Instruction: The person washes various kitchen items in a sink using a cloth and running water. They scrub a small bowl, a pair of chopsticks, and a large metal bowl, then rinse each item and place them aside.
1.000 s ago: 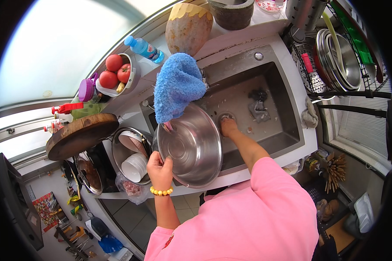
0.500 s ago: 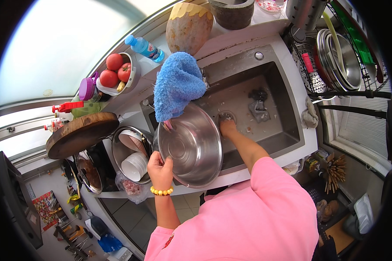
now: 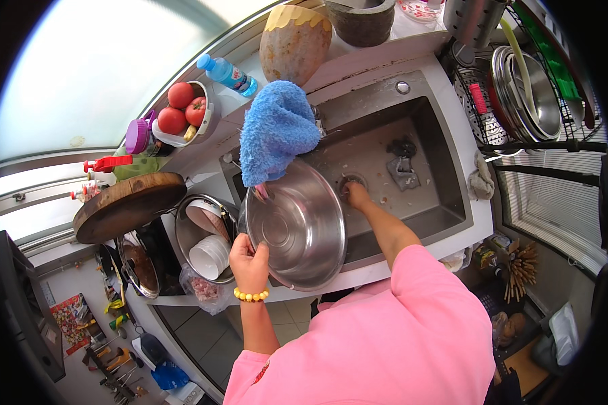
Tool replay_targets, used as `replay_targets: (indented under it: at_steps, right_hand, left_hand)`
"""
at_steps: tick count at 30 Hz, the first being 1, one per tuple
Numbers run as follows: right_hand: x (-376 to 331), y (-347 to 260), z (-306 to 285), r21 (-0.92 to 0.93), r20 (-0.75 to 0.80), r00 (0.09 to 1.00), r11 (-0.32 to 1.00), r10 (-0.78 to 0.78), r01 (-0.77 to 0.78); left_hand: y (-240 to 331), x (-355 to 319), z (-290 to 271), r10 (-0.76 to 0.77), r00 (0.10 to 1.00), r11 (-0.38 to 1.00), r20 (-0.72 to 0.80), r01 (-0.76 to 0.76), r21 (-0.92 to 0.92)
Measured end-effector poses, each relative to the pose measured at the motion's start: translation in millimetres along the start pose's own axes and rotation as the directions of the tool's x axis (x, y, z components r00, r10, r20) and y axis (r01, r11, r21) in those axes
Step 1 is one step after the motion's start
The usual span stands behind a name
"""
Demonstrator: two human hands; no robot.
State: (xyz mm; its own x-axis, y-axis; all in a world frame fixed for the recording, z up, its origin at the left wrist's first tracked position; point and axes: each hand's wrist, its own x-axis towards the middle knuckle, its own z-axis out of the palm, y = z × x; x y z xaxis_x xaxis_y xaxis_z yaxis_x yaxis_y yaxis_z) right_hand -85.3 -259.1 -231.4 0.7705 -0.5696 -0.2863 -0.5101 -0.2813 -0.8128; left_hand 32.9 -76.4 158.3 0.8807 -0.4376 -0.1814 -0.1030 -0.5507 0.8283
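My left hand (image 3: 250, 267) grips the near left rim of a steel basin (image 3: 297, 229), which is tilted over the left part of the sink. My right hand (image 3: 358, 196) reaches down into the sink (image 3: 429, 223), its fingers bunched at the round drain (image 3: 352, 179); whatever they hold there is hidden. A dark, crumpled wet piece (image 3: 404, 172) lies on the sink floor right of that hand, with small scraps around. A blue fluffy cloth (image 3: 277, 131) hangs above the basin's far edge and covers most of the tap.
Left of the basin stands a steel pot (image 3: 182, 233) with white bowls, beside a round wooden board (image 3: 128, 208). Tomatoes (image 3: 182, 108) fill a container near the window. A blue bottle (image 3: 228, 75) and a cut gourd (image 3: 295, 44) stand behind. A dish rack (image 3: 540, 143) holds steel bowls at right.
My right hand has shifted slightly at the drain, uncovering a little more of its rim. My left hand and the basin stay nearly still.
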Motion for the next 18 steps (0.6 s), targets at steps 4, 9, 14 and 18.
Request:
replay_targets:
  at_steps: [4,9,14,18]
  right_hand:
    - [1.9,6.6,3.5,0.083,0.052,0.996,0.994,0.068,-0.072]
    - [5.1,31.3,4.1,0.451,0.29,0.919,0.809,0.268,-0.378]
    - [-15.3,-11.7,-43.1,0.63,0.425,0.775,0.462,0.468,-0.624]
    - [-30.1,-9.6,-57.1,0.59,0.303,0.823,0.584,0.48,-0.558]
  left_hand:
    - [1.7,-2.1,-0.8,0.011,1.0,0.999,-0.011,-0.01,0.039]
    - [3.6,-2.4,0.2,0.042,0.999,0.999,0.007,-0.042,0.029]
    - [-8.1,-4.1,-4.9,0.029,1.0,0.999,0.006,-0.029,-0.018]
    - [-10.9,-2.1,-9.2,0.082,0.996,0.996,0.039,-0.08,-0.033]
